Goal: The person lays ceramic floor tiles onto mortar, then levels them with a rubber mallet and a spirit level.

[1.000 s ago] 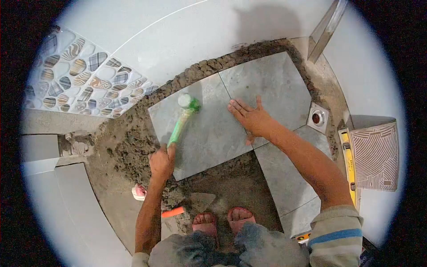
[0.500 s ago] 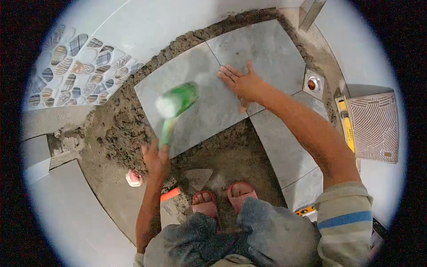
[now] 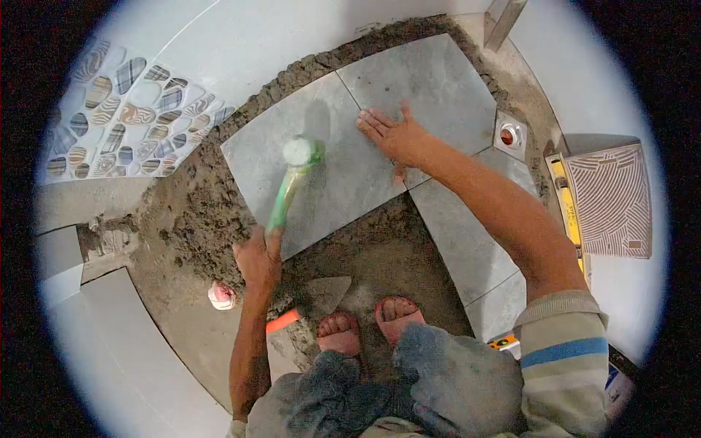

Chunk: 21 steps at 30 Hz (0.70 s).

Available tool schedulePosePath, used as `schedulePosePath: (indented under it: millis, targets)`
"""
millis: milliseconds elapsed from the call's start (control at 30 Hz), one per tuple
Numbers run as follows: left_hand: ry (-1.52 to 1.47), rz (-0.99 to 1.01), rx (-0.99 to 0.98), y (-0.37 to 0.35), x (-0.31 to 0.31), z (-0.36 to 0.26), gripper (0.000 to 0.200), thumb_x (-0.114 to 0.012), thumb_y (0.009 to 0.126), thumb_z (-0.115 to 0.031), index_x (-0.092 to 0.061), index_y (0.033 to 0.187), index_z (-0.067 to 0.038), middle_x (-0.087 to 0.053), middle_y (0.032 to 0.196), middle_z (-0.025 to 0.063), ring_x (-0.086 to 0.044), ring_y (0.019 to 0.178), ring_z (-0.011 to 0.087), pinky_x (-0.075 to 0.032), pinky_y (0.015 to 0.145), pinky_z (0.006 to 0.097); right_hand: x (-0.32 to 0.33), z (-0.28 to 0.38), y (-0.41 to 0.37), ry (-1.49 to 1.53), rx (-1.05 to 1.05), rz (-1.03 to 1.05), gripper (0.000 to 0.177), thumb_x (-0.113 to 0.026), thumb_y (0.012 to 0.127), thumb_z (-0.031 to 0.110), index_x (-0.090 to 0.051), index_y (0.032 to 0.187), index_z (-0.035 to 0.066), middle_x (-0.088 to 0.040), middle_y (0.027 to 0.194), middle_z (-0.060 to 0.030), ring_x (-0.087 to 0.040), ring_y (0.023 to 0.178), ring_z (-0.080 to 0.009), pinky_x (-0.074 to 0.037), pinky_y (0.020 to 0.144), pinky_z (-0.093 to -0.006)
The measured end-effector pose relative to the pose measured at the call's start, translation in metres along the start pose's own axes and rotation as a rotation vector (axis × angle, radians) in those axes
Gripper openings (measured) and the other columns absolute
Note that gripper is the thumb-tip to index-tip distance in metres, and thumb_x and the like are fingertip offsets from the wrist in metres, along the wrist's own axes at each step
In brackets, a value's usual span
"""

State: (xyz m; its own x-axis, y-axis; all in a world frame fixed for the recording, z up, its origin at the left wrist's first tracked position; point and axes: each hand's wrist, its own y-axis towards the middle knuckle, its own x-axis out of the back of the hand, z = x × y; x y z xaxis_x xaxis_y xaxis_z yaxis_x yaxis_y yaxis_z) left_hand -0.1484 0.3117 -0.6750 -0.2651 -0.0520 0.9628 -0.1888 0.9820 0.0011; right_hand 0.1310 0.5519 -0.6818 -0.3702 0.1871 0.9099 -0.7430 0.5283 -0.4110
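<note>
Mallet [image 3: 286, 191] in green and white is gripped by the left hand [image 3: 258, 257], whose fingers are wrapped around the lower end of the handle. Its long axis is pointed forward from those fingers and slightly rightward, so that the thick, cylindrical head is held over the left grey tile [image 3: 343, 171]; whether the surface is touched cannot be told. To the right of the head, the right hand [image 3: 398, 140] is laid palm down with its fingers partly spread, nothing being grasped, across the joint shared with the upper grey tile [image 3: 431, 87]. Both slabs are flat, straight-edged and faintly clouded like stone. Beside and behind them, coarse, crumbly, dark mortar [image 3: 204, 219] is heaped. Nearer the body, a trowel [image 3: 328, 292] with a flat, tapered blade and an orange handle is seen on the floor, just ahead of the pink sandals [image 3: 338, 339]. Farther right, a square floor drain [image 3: 510, 136] with a round opening is set at the tile corner, and a slim yellow spirit level [image 3: 566, 201] is placed alongside a panel [image 3: 610, 201] covered in curved brown-and-white stripes.
</note>
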Motion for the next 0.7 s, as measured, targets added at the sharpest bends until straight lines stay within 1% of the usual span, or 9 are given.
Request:
schedulePosePath:
  millis: [67,133,200,233,433,567,600,667,700]
  targets:
    - [-0.004,0.013,0.07,-0.007,-0.006,-0.003,0.042,-0.044,0.092,-0.046,-0.059,0.088,-0.006,-0.058,0.065,0.0174,-0.055,0.065,0.0403,-0.037,0.074,0.0441,-0.002,0.003,0.001,-0.012,0.014,0.021,0.138,-0.089,0.039,0.042,-0.011,0.148,0.004,-0.014,0.156,-0.0095,-0.017,0.143,-0.0239,-0.017,0.102,-0.0723]
    - [-0.002,0.018,0.141,-0.011,-0.005,-0.005,0.045,-0.041,0.093,-0.048,-0.059,0.088,-0.006,-0.059,0.064,0.0175,-0.057,0.067,0.0397,-0.038,0.077,0.0441,-0.007,0.002,0.003,-0.045,0.003,0.02,0.142,-0.088,0.043,0.045,-0.003,0.148,0.005,-0.005,0.157,-0.0086,-0.011,0.144,-0.0248,-0.018,0.103,-0.0721]
    - [0.112,0.188,0.183,-0.005,0.003,-0.008,0.046,-0.041,0.092,-0.049,-0.059,0.087,-0.007,-0.059,0.063,0.0185,-0.06,0.069,0.0397,-0.038,0.079,0.0456,-0.001,0.004,0.001,-0.024,0.007,0.01,0.137,-0.088,0.043,0.044,-0.009,0.148,0.004,-0.01,0.156,-0.0095,-0.014,0.143,-0.0244,-0.018,0.102,-0.0725]
    - [0.112,0.178,0.179,-0.004,0.003,-0.007,0.046,-0.041,0.092,-0.049,-0.059,0.087,-0.007,-0.059,0.063,0.0185,-0.06,0.069,0.0397,-0.038,0.079,0.0456,0.001,0.004,-0.002,0.001,0.01,0.01,0.133,-0.088,0.043,0.042,-0.014,0.147,0.003,-0.015,0.156,-0.0103,-0.017,0.143,-0.024,-0.018,0.101,-0.0728]
    - [0.199,0.09,0.18,-0.023,-0.001,0.041,0.048,-0.042,0.092,-0.05,-0.059,0.086,-0.006,-0.06,0.064,0.0206,-0.06,0.067,0.0413,-0.039,0.08,0.0479,-0.007,0.006,-0.005,-0.025,-0.019,-0.069,0.129,-0.088,0.045,0.038,-0.016,0.147,0.004,-0.012,0.156,-0.009,-0.017,0.143,-0.0243,-0.018,0.102,-0.0722]
    - [0.149,0.043,0.415,-0.033,0.017,0.064,0.054,-0.04,0.092,-0.053,-0.059,0.089,-0.002,-0.061,0.068,0.0243,-0.059,0.07,0.0453,-0.041,0.077,0.051,0.003,0.009,-0.004,0.012,-0.046,0.042,0.142,-0.089,0.041,0.044,-0.005,0.148,0.004,-0.005,0.157,-0.0087,-0.011,0.144,-0.0252,-0.018,0.103,-0.0711]
    - [0.068,0.056,0.512,-0.033,0.025,0.061,0.057,-0.04,0.092,-0.054,-0.059,0.09,-0.001,-0.061,0.07,0.0257,-0.059,0.072,0.0468,-0.042,0.076,0.0522,0.005,0.012,-0.008,-0.016,-0.056,0.038,0.136,-0.086,0.046,0.05,-0.009,0.148,0.004,-0.007,0.157,-0.0091,-0.011,0.144,-0.0257,-0.019,0.103,-0.0706]
    - [0.1,0.077,0.507,-0.03,0.026,0.059,0.059,-0.04,0.092,-0.056,-0.059,0.091,0.0,-0.061,0.071,0.0267,-0.058,0.073,0.0479,-0.042,0.075,0.0531,0.013,0.018,-0.005,-0.055,-0.067,0.023,0.13,-0.082,0.051,0.055,-0.012,0.148,0.004,-0.009,0.156,-0.0096,-0.012,0.144,-0.0261,-0.02,0.103,-0.0702]
    - [0.132,0.109,0.511,-0.028,0.027,0.054,0.061,-0.04,0.091,-0.057,-0.059,0.092,0.001,-0.061,0.073,0.0276,-0.058,0.074,0.049,-0.042,0.075,0.054,0.017,0.023,0.003,0.101,-0.134,-0.046,0.119,-0.073,0.059,0.063,-0.016,0.147,0.005,-0.011,0.156,-0.01,-0.011,0.144,-0.026,-0.02,0.103,-0.0695]
